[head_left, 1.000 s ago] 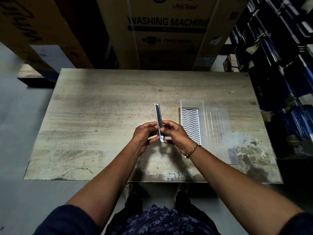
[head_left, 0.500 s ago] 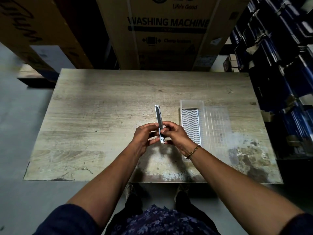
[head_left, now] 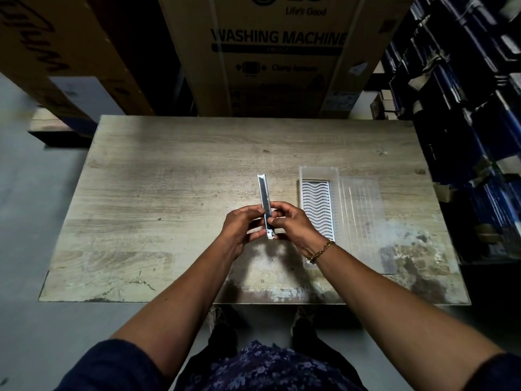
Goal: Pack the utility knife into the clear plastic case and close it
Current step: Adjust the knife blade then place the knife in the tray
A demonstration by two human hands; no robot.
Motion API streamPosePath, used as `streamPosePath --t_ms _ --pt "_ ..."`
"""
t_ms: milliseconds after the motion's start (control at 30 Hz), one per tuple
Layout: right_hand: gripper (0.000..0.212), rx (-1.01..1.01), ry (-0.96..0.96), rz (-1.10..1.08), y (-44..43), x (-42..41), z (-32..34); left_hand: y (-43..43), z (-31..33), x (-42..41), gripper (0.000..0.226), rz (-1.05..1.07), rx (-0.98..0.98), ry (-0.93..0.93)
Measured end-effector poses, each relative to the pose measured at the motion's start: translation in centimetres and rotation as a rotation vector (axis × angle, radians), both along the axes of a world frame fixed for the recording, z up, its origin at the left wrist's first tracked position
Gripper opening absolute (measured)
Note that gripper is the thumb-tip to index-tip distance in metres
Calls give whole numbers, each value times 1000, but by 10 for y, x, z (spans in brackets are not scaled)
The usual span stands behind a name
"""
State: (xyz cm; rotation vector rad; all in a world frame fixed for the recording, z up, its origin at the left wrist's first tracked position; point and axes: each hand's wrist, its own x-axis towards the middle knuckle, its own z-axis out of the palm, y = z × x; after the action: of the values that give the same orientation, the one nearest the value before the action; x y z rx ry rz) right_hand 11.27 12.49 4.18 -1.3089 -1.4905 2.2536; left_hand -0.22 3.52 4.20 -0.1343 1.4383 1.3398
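A slim metal utility knife (head_left: pixel 264 193) is held above the wooden table (head_left: pixel 174 198), its long axis pointing away from me. My left hand (head_left: pixel 241 227) and my right hand (head_left: pixel 293 224) both pinch its near end, fingers closed around the handle. To the right lies the clear plastic case (head_left: pixel 318 172), opened flat. Its left half holds a white insert with wavy ridges (head_left: pixel 317 208). Its transparent lid (head_left: pixel 363 221) lies flat beside it. My right wrist covers the case's near corner.
A large cardboard washing machine box (head_left: pixel 276 52) stands behind the table. Another cardboard box (head_left: pixel 56 52) is at the back left. Dark blue stacked goods (head_left: pixel 465 108) fill shelves along the right edge. Grey floor surrounds the table's left and near sides.
The knife and both hands have dropped slightly toward the table and toward me; the grip is unchanged. The case has not moved.
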Motion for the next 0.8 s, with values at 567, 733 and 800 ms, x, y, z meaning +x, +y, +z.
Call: streamPosePath --t_ms 567,733,800 --pt "36 1 -32 3 -2 6 -4 -4 0 4 34 -68 17 37" --pt "32 8 -36 -1 -3 8 -4 -5 0 6 30 -67 24 49" --pt "29 16 -36 -6 -3 8 -3 -5 -2 6 30 -57 28 54"
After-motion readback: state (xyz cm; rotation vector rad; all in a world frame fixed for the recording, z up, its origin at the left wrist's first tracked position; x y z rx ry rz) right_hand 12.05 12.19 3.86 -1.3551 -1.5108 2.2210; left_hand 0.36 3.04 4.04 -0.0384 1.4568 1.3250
